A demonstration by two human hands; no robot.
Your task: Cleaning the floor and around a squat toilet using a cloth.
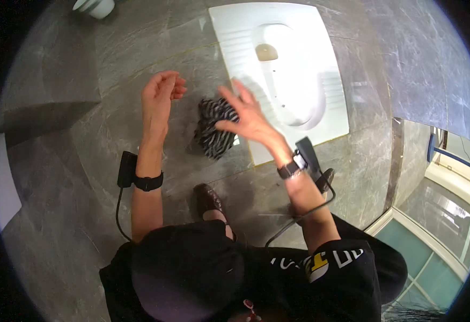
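A crumpled black-and-white striped cloth (pixel 215 135) lies on the grey tiled floor, to the left of a white ceramic squat toilet (pixel 235 28). Over the cloth's right side, my right hand (pixel 245 114) spreads its fingers, slightly blurred; whether it touches the fabric I cannot tell. My left hand (pixel 161 90) hovers to the left of the cloth with bent fingers and nothing in it. Brownish water (pixel 267 52) shows in the toilet's drain hole. Each wrist wears a dark strap with a black box and cable.
A white bucket-like container (pixel 95 7) stands at the top left. On the far left is a white panel-like object (pixel 5 185). A framed glass door (pixel 432 261) and a blue bar (pixel 452 157) are at the right. My brown shoe (pixel 207 199) rests below the cloth.
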